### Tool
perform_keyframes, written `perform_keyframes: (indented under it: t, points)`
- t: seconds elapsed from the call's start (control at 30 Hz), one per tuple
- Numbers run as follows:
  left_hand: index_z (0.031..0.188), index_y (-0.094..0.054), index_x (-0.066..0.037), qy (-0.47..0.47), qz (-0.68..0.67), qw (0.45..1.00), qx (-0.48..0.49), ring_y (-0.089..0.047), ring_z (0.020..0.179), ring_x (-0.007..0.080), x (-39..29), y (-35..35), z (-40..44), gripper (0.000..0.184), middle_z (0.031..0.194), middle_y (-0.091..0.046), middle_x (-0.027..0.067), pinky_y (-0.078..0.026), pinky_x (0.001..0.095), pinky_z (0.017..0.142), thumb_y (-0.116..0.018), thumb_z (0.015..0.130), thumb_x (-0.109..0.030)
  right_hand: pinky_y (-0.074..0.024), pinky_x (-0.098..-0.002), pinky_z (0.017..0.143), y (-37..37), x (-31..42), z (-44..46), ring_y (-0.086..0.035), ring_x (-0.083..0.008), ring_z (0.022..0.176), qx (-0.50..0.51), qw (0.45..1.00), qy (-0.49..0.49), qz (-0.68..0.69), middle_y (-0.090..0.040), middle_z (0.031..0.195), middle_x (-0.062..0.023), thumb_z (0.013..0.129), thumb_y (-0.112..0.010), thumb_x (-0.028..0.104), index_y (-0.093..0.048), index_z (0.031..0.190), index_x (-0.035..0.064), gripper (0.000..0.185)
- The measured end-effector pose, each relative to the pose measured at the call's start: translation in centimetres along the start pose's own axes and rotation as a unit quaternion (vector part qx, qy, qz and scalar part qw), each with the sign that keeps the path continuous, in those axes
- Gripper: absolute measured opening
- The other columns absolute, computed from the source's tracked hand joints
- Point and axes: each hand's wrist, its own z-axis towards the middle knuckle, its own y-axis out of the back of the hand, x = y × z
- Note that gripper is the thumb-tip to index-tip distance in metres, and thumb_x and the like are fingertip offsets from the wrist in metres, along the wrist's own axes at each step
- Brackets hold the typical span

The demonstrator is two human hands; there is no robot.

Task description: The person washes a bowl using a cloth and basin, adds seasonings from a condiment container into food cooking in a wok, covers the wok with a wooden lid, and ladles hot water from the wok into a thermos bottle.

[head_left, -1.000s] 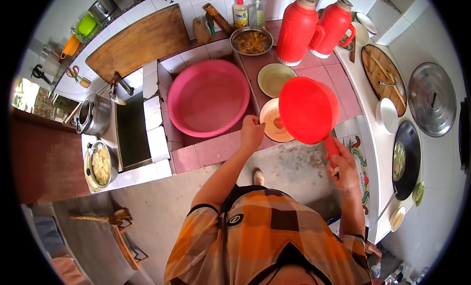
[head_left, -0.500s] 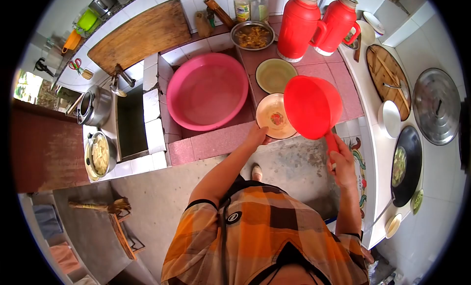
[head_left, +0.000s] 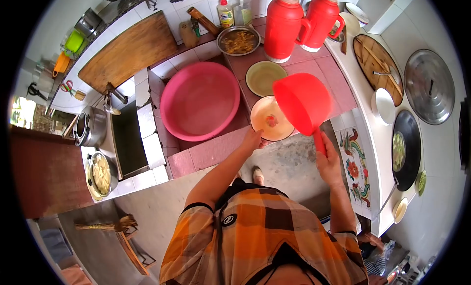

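My left hand [head_left: 256, 139] grips the near rim of a cream enamel bowl [head_left: 260, 117] with a red flower in its bottom, fingers wrapped on the edge. In my right hand [head_left: 328, 162] is the handle of a red plastic water dipper [head_left: 303, 101]. The dipper is tilted, its cup overlapping the right side of the bowl in view; whether they touch, I cannot tell. Behind the bowl, a yellowish basin [head_left: 265, 78] sits on the pink tiled counter [head_left: 321, 69]. To the left stands a large pink tub [head_left: 167, 106] with water in it.
Two red thermos flasks [head_left: 284, 27] stand at the back, beside a metal bowl [head_left: 239, 41] of brown food. A black wok [head_left: 409, 152] sits at right. On the left are a sink [head_left: 128, 143] and a pot of pale pieces [head_left: 101, 174]. Part of another person [head_left: 371, 246] shows at lower right.
The view has shifted a little, so the counter items sit further left. Both hands keep their hold; the dipper stays tilted by the bowl, whose flower now shows more clearly.
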Motion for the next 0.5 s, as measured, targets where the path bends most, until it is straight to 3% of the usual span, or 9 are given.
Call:
perform_keyframes:
  t: [0.07,0.17,0.2,0.27,0.37,0.4,0.5]
  points:
    - [0.101,-0.052,-0.007,0.005,0.0,1.0,0.018,-0.048,0.045,0.0105,0.0,0.2,0.0,0.021,0.063,-0.054,0.0047,-0.036,0.0236,0.038,-0.04,0.086,-0.013,-0.044,-0.0252,0.078,-0.9,0.0,-0.4,-0.055,-0.0146,0.088,-0.031,0.993,0.087,-0.068,-0.055,0.106,-0.0116,0.082,-0.045,0.005,-0.036,0.133,-0.0023,0.052]
    - [0.109,-0.049,-0.012,0.012,0.021,0.996,0.087,-0.05,0.05,0.0095,-0.2,1.0,0.3,0.024,0.067,-0.056,0.0035,-0.039,0.0223,0.045,-0.038,0.088,-0.016,-0.0392,-0.0303,0.091,-1.2,0.9,-0.9,-0.05,-0.0205,0.104,-0.027,0.991,0.093,-0.087,-0.052,0.115,-0.013,0.083,-0.045,0.005,-0.035,0.133,-0.0026,0.052]
    - [0.112,-0.047,-0.014,0.014,0.03,0.993,0.116,-0.052,0.053,0.009,-0.3,1.1,0.2,0.025,0.068,-0.057,0.0028,-0.041,0.0216,0.049,-0.038,0.089,-0.017,-0.0415,-0.0311,0.087,-1.3,0.6,-0.9,-0.052,-0.0213,0.099,-0.046,0.988,0.113,-0.089,-0.053,0.111,-0.014,0.083,-0.046,0.006,-0.035,0.133,-0.002,0.052]
    - [0.108,-0.049,-0.009,0.017,0.03,0.996,0.084,-0.048,0.049,0.0094,-0.3,0.9,0.1,0.023,0.068,-0.055,0.004,-0.037,0.0227,0.042,-0.041,0.088,-0.018,-0.046,-0.0327,0.08,-1.8,0.0,-0.4,-0.056,-0.0231,0.087,-0.081,0.98,0.156,-0.094,-0.055,0.102,-0.0159,0.082,-0.049,0.006,-0.034,0.133,-0.0008,0.053]
    - [0.111,-0.049,-0.006,0.036,0.073,0.996,0.038,-0.046,0.049,0.0098,-2.1,0.6,-2.4,0.028,0.068,-0.053,0.0034,-0.036,0.023,0.042,-0.044,0.087,-0.02,-0.0482,-0.0275,0.061,-2.4,3.3,0.6,-0.055,-0.0148,0.07,0.001,0.987,-0.015,0.161,-0.056,0.092,-0.0109,0.085,-0.048,0.006,-0.034,0.134,0.0018,0.051]
    - [0.113,-0.049,-0.005,0.044,0.093,0.994,0.021,-0.046,0.05,0.0099,-2.5,0.8,-3.4,0.03,0.068,-0.053,0.0028,-0.037,0.0228,0.044,-0.045,0.087,-0.021,-0.0455,-0.0257,0.056,-3.4,3.7,1.3,-0.052,-0.0127,0.063,0.017,0.98,-0.016,0.198,-0.056,0.088,-0.0097,0.085,-0.045,0.006,-0.035,0.134,0.0023,0.05]
    - [0.128,-0.04,-0.006,-0.053,0.161,0.985,-0.018,-0.055,0.082,0.0135,0.0,4.6,-4.7,0.047,0.1,-0.056,0.0076,-0.046,0.0287,0.066,-0.047,0.089,-0.031,-0.0407,-0.0229,0.045,-8.5,4.8,3.6,-0.047,-0.0099,0.048,0.087,0.951,-0.032,0.294,-0.056,0.078,-0.0078,0.086,-0.04,0.005,-0.036,0.133,0.0047,0.048]
